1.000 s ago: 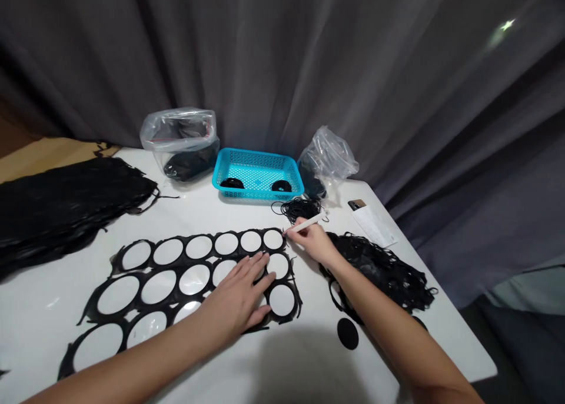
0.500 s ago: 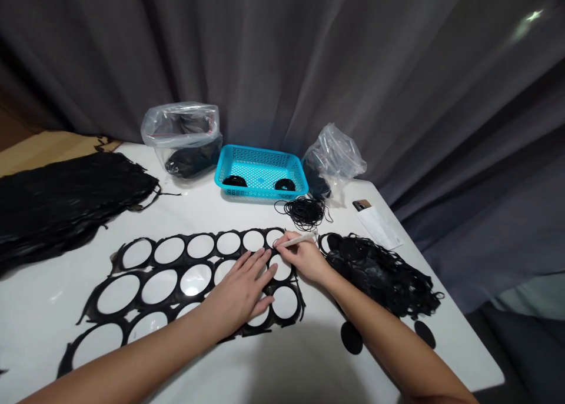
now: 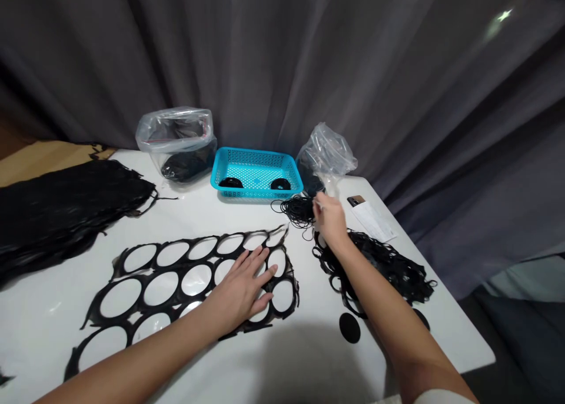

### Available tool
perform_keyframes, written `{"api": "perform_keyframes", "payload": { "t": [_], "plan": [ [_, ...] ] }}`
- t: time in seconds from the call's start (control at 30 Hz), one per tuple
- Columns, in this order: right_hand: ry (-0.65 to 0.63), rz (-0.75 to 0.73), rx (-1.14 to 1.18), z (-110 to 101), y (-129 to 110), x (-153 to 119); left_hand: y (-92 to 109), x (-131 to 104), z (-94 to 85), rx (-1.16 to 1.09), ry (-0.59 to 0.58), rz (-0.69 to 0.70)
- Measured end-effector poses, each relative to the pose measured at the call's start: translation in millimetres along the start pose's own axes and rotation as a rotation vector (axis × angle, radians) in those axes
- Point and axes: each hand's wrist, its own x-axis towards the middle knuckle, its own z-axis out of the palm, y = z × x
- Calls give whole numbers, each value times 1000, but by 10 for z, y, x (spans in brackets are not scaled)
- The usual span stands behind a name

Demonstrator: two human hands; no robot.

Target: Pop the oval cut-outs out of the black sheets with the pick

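Note:
A black rubber sheet (image 3: 176, 261) with rows of large round holes lies on the white table. My left hand (image 3: 242, 286) rests flat on its right part, fingers spread. Its upper right corner looks raised and stretched to a point. My right hand (image 3: 331, 219) is closed beside a small heap of thin black rings (image 3: 298, 210), to the right of the sheet. A slim white tool shows faintly at its fingertips, mostly hidden and blurred. Under and beside my right forearm lies a pile of black rubber scraps (image 3: 388, 269).
A blue basket (image 3: 256, 193) holds two black coils. Clear plastic bags (image 3: 174, 139) with black contents stand either side. Black sheets (image 3: 66, 210) are stacked left. A phone (image 3: 354, 200) and white paper (image 3: 373, 220) lie right. Black discs (image 3: 349, 328) lie near the front.
My right hand has moved from the sheet's upper right corner up and right to the ring heap. That corner has become distorted. My left hand has stayed on the sheet.

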Motion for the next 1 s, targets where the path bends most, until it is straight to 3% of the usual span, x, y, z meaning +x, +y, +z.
{"api": "perform_keyframes", "payload": {
  "t": [0.07,0.17,0.33,0.4,0.5,0.6,1.0],
  "plan": [
    [39,125,81,-126,149,75,-9,9,-31,-12,4,7],
    [-89,228,330,-250,140,-117,21,-8,-99,-43,23,34],
    [-426,198,707,-343,-335,-924,248,-237,-187,-109,-42,71],
    [-500,206,760,-370,-518,-1236,355,-369,-181,-93,-77,93],
    [-489,183,757,-377,-671,-1563,458,-517,-134,-31,-70,113],
    [-425,144,753,-343,-722,-1724,490,-570,-84,18,-52,110],
    [-313,-2,624,-301,-826,-1797,501,-569,-2,18,-1,89]
  ]
}}
